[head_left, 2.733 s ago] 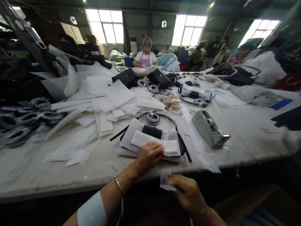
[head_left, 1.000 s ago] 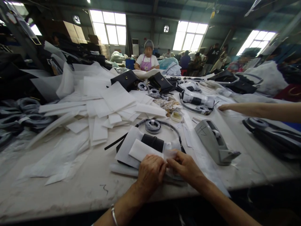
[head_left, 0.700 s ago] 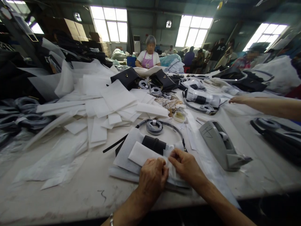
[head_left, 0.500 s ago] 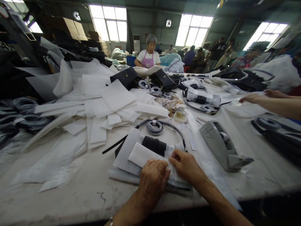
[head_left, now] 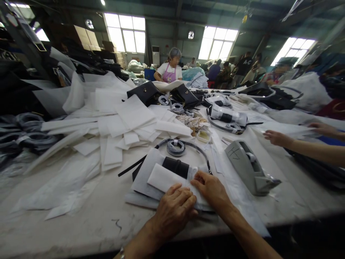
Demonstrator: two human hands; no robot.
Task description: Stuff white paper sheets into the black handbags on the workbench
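A black bag with white foam sheet (head_left: 145, 169) wrapped about it lies at the front of the table. Over its middle runs a black rolled part (head_left: 175, 166), and a narrower white foam strip (head_left: 164, 178) covers the front. My left hand (head_left: 175, 207) bends over the lower edge of that foam, fingers together and pressed down on it. At the right end of the black part, my right hand (head_left: 210, 189) pinches the thin white wrap (head_left: 192, 172) between thumb and forefinger. A wrapped dark strap (head_left: 199, 145) arches behind the bag, around a coiled grey-wrapped strap (head_left: 175, 147).
A grey tape dispenser (head_left: 246, 167) stands to the right. White foam sheets (head_left: 134, 113) are heaped at the left and centre, near a small tray (head_left: 204, 136). A co-worker's hands (head_left: 277, 138) handle clear sheeting at right. Another person (head_left: 169, 70) sits across the table.
My left hand has shifted slightly right and its fingers have straightened a little on the foam. My right hand stays at the wrap. The co-worker's hands at right have moved.
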